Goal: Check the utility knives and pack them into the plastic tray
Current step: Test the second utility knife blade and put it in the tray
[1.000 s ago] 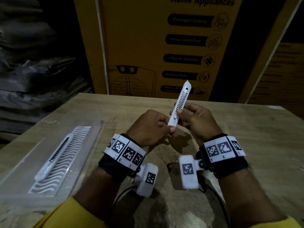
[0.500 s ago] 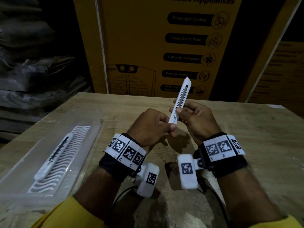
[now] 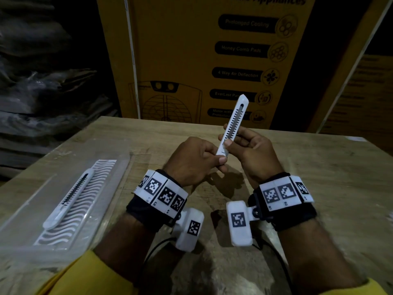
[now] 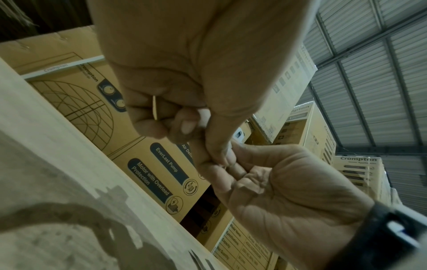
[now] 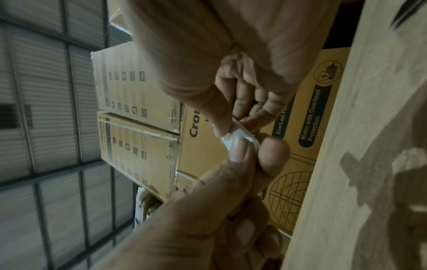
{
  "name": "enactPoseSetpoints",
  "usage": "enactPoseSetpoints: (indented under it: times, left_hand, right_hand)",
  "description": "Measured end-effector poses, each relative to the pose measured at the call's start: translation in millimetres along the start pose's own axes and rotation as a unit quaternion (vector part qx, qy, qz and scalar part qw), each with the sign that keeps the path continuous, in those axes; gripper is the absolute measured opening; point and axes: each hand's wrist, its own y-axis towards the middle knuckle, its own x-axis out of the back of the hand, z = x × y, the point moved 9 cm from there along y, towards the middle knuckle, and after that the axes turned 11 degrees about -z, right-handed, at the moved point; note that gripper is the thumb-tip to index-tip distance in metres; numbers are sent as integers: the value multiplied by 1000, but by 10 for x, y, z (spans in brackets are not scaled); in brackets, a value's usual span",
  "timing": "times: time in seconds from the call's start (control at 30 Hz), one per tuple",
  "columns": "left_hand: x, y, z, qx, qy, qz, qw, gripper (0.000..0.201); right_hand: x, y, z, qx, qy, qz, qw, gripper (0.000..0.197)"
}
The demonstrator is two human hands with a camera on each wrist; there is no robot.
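A white utility knife (image 3: pixel 234 122) with a toothed black slot stands tilted, tip up and away, above the wooden table (image 3: pixel 319 188). My left hand (image 3: pixel 219 161) pinches its lower end between thumb and curled fingers. My right hand (image 3: pixel 228 143) grips the body just above, with the thumb on the front. The right wrist view shows the knife's white end (image 5: pixel 240 137) pinched between both thumbs. In the left wrist view only a sliver of the knife (image 4: pixel 204 117) shows. A second white knife (image 3: pixel 68 199) lies in the clear plastic tray (image 3: pixel 125 167) at the left.
Large yellow cardboard cartons (image 3: pixel 191 60) stand along the table's far edge. Dark stacked sacks (image 3: pixel 42 92) lie beyond the left edge. A white wavy-patterned insert (image 3: pixel 85 199) lies in the tray under the knife.
The held knife's tip has risen a little. Both hands have stayed almost in place around its lower end.
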Motion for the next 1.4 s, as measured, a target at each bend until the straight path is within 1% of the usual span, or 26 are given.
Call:
enactPoseSetpoints:
  times: [0.1, 0.23, 0.37, 0.63, 0.8, 0.93, 1.0, 1.07, 1.1, 1.17, 1.23, 1.3, 1.4]
  left_hand:
    - [5, -3, -11, 1, -6, 1, 1000, 12]
    - [8, -11, -16, 0, -4, 0, 1000, 12]
    - [6, -5, -14, -2, -2, -3, 1000, 11]
    - [54, 4, -14, -15, -13, -5, 1000, 14]
    - [68, 8, 14, -17, -13, -8, 1000, 14]
    - [45, 4, -29, -23, -9, -9, 1000, 17]
    - [40, -1, -57, -24, -7, -10, 1000, 18]
    - [42, -15, -81, -23, -6, -11, 1000, 18]
    - [39, -26, -92, -22, -7, -9, 1000, 18]
    - [30, -43, -105, -18, -11, -3, 1000, 18]
    - [36, -89, -142, -20, -19, -4, 1000, 20]
    - [80, -154, -196, -25, -36, -23, 999, 24]
    - [194, -290, -269, -29, -49, -73, 996, 31]
  right_hand:
    - [-12, -6, 0, -13, 11, 1, 1000, 35]
    - [-13, 5, -5, -21, 7, 11, 1000, 28]
    - [-25, -8, -8, -14, 16, 24, 999, 38]
    - [-89, 0, -8, 2, 29, 40, 999, 39]
    - [-120, -3, 6, 16, 21, 37, 999, 40]
    - [-37, -3, 35, 20, 5, 12, 1000, 38]
    - [6, 13, 22, 10, -15, -7, 1000, 32]
    - [48, 26, 7, -9, -30, -30, 999, 21]
    - [62, 21, 13, -18, -32, -42, 998, 20]
    - [97, 20, 32, -25, -41, -61, 997, 28]
    - [132, 13, 43, -29, -43, -75, 996, 29]
    - [173, 24, 3, -53, -29, -91, 994, 28]
    - [235, 33, -44, -93, -13, -118, 989, 25]
